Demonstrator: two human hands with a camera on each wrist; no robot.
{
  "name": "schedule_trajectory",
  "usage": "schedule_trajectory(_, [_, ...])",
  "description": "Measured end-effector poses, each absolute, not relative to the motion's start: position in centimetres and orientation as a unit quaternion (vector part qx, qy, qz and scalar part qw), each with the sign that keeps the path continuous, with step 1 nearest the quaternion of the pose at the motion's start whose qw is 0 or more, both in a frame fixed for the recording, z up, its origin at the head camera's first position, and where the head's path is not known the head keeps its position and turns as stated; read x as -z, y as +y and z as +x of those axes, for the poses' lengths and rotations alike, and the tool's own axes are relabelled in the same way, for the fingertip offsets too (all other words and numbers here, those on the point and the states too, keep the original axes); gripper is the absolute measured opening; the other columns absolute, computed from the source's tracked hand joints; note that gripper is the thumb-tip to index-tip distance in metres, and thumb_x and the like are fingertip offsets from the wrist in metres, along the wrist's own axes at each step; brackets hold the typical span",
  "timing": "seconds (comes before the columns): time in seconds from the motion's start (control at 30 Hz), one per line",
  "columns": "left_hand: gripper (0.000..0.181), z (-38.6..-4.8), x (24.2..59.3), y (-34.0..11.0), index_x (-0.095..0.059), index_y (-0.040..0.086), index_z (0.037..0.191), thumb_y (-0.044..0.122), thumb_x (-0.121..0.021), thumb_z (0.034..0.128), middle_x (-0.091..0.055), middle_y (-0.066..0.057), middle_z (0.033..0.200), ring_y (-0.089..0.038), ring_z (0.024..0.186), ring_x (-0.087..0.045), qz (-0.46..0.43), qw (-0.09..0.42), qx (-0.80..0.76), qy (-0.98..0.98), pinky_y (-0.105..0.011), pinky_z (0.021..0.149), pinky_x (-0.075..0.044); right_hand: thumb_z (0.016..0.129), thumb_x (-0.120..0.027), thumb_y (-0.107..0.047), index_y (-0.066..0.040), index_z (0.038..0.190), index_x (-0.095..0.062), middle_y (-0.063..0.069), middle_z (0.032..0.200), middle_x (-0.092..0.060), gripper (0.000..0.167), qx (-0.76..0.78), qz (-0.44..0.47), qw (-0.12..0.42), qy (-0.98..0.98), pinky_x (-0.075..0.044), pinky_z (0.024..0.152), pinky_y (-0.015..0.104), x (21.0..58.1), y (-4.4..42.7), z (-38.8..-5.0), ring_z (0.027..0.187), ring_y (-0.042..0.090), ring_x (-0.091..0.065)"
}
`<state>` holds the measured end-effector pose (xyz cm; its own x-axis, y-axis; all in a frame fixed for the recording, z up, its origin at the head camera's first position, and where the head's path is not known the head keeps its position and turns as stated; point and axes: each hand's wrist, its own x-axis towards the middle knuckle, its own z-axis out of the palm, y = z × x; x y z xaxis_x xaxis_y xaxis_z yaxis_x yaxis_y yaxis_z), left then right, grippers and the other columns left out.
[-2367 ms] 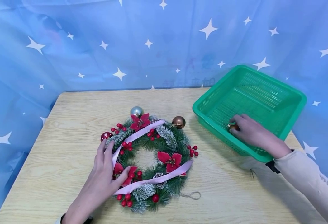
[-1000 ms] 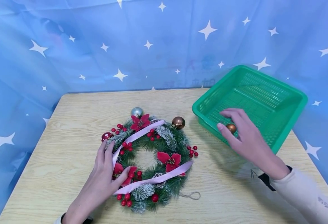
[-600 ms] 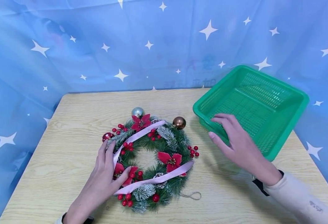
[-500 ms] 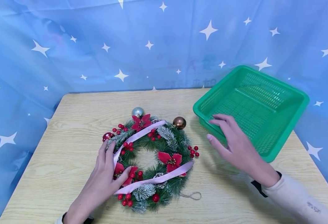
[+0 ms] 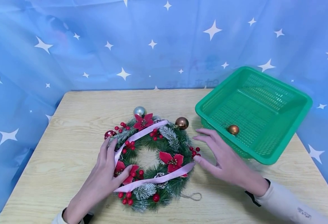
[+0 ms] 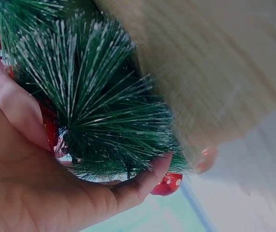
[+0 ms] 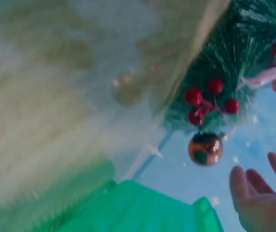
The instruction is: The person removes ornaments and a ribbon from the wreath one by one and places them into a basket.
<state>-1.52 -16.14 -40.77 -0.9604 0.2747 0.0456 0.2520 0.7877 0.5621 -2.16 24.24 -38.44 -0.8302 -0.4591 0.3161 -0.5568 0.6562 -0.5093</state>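
Note:
A green wreath point(image 5: 143, 192) with red flowers, berries and a pale pink ribbon point(image 5: 164, 178) lies on the table. The left hand point(image 5: 96, 177) grips its left side, thumb over a red flower and fingers at the outer edge; in the left wrist view that hand point(image 6: 41, 183) curls round the needles point(image 6: 99, 106). At the wreath's right edge the right hand point(image 5: 225, 161) is spread, thumb beside red berries point(image 5: 194, 151), holding nothing; whether it touches them I cannot tell. The right wrist view shows that hand point(image 7: 263, 198) near a bronze ball point(image 7: 205, 149).
A green basket point(image 5: 264, 158) stands at the right with one copper ball point(image 5: 233, 129) inside. Around the wreath's outer edge sit a silver ball point(image 5: 140, 111), a bronze ball point(image 5: 182, 123) and a red dotted ball point(image 5: 109, 134). A twine loop point(image 5: 193, 196) lies at its lower right. A blue star-patterned curtain point(image 5: 164, 40) hangs behind.
The right hand has let go of the copper ball, which lies in the basket, and has moved out leftward to the wreath's right edge. The left hand has stayed on the wreath.

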Motion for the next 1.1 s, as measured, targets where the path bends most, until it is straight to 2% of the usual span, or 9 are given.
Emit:
schedule_trajectory(0.13, [0.104,-1.6,40.6,-16.2,-0.011,0.007,0.174,0.042,-0.077,0.1020,-0.009,-0.030,0.175,-0.063,0.144,-0.040,0.143,0.023,-0.294,0.945,-0.079,0.092,-0.051,0.098,-0.081,-0.043,-0.017,0.165,-0.045,0.006,0.175,-0.030,0.080,-0.305,0.292,0.027,-0.906,-0.058,0.094,0.058,39.3,23.4,-1.9,0.152,0.033,-0.042])
schedule_trajectory(0.2, [0.104,-1.6,40.5,-16.2,-0.011,0.007,0.174,0.042,-0.077,0.1020,-0.008,-0.030,0.175,-0.063,0.143,-0.041,0.144,0.025,-0.295,0.944,-0.079,0.092,-0.051,0.098,-0.080,-0.050,-0.020,0.169,-0.040,0.005,0.178,-0.024,0.088,-0.302,0.299,0.006,-0.905,-0.051,0.101,0.070,39.6,23.0,-1.9,0.157,0.034,-0.035])
schedule_trajectory(0.3, [0.104,-1.7,40.5,-16.2,-0.011,0.008,0.175,0.040,-0.078,0.1015,-0.008,-0.028,0.176,-0.062,0.143,-0.042,0.149,0.023,-0.297,0.943,-0.078,0.092,-0.051,0.097,-0.079,-0.059,-0.026,0.172,-0.034,0.002,0.180,-0.020,0.094,-0.299,0.301,-0.017,-0.905,-0.051,0.101,0.068,39.9,22.4,-2.0,0.158,0.033,-0.033])
schedule_trajectory(0.43, [0.104,-1.9,40.6,-16.3,-0.011,0.008,0.175,0.038,-0.079,0.1008,-0.008,-0.028,0.176,-0.060,0.146,-0.040,0.157,0.018,-0.298,0.941,-0.076,0.091,-0.053,0.097,-0.076,-0.064,-0.032,0.172,-0.033,-0.003,0.179,-0.020,0.093,-0.293,0.300,-0.028,-0.907,-0.050,0.104,0.066,40.3,21.8,-2.1,0.159,0.030,-0.032])
schedule_trajectory(0.6, [0.105,-2.1,40.6,-16.3,-0.012,0.009,0.175,0.038,-0.080,0.0997,-0.009,-0.028,0.176,-0.059,0.146,-0.041,0.158,0.017,-0.297,0.941,-0.074,0.091,-0.054,0.098,-0.075,-0.064,-0.033,0.171,-0.036,-0.003,0.178,-0.022,0.089,-0.298,0.305,-0.035,-0.904,-0.048,0.107,0.065,40.7,21.5,-2.2,0.159,0.027,-0.029])
schedule_trajectory(0.77, [0.105,-2.0,40.5,-16.3,-0.011,0.008,0.174,0.041,-0.078,0.1012,-0.009,-0.026,0.176,-0.058,0.146,-0.040,0.156,0.019,-0.299,0.941,-0.075,0.092,-0.054,0.097,-0.074,-0.067,-0.034,0.169,-0.040,-0.003,0.173,-0.031,0.086,-0.286,0.306,-0.037,-0.907,-0.049,0.108,0.062,40.8,21.2,-2.3,0.157,0.026,-0.031])
schedule_trajectory(0.97, [0.104,-1.4,40.1,-16.3,-0.009,0.009,0.175,0.053,-0.071,0.1045,-0.008,-0.023,0.178,-0.054,0.153,-0.031,0.140,0.022,-0.309,0.940,-0.076,0.100,-0.048,0.096,-0.072,-0.070,-0.032,0.167,-0.044,-0.002,0.165,-0.041,0.085,-0.263,0.298,-0.025,-0.917,-0.051,0.109,0.056,41.0,20.9,-2.3,0.151,0.024,-0.038])
schedule_trajectory(1.1, [0.104,-0.9,39.5,-16.2,-0.006,0.013,0.177,0.060,-0.065,0.1055,-0.005,-0.021,0.179,-0.051,0.158,-0.023,0.128,0.019,-0.301,0.945,-0.080,0.108,-0.038,0.096,-0.070,-0.073,-0.030,0.167,-0.046,0.000,0.162,-0.043,0.085,-0.246,0.284,-0.020,-0.927,-0.051,0.108,0.054,40.9,20.5,-2.0,0.148,0.024,-0.041])
